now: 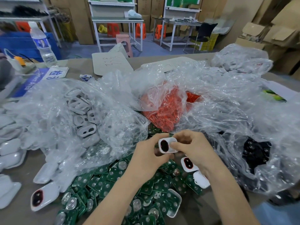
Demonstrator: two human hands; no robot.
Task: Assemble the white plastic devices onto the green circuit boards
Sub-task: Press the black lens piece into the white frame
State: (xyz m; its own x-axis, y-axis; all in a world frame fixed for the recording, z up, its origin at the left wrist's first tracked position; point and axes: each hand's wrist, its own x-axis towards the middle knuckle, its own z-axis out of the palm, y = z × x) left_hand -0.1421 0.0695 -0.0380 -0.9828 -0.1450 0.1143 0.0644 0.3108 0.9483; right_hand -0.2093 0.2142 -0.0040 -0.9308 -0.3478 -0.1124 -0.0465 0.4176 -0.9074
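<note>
Holding one white plastic device (168, 146) between them, both hands hover above the near middle of the bench (19, 218). The left hand (146, 153) curls round the device's left end, and the right hand (190, 148) pinches its right end with the thumb laid on the face. A dark oval ringed in red shows in the device's left half.

Directly below the hands, a heap of green circuit boards (113, 181) spreads to the bench's near edge. More white devices lie on and beside the heap, one (42, 197) toward the near left corner and one (188, 164) just under the right wrist.

Crumpled clear bags cover most of the bench:
- A bag of white shells (65, 111) on the left.
- A bag of orange rings (164, 111) in the middle.
- A bag of black parts (256, 151) on the right.

A water bottle (42, 43) stands at the far left corner, with a blue sign (32, 80) lying near it. A white card (112, 64) lies at the far edge.

Beyond the bench, the room has a blue floor, white-framed work tables (116, 21), orange stools (140, 30), a pink stool (123, 41), a black chair (204, 33) and stacked cardboard boxes (267, 34).
</note>
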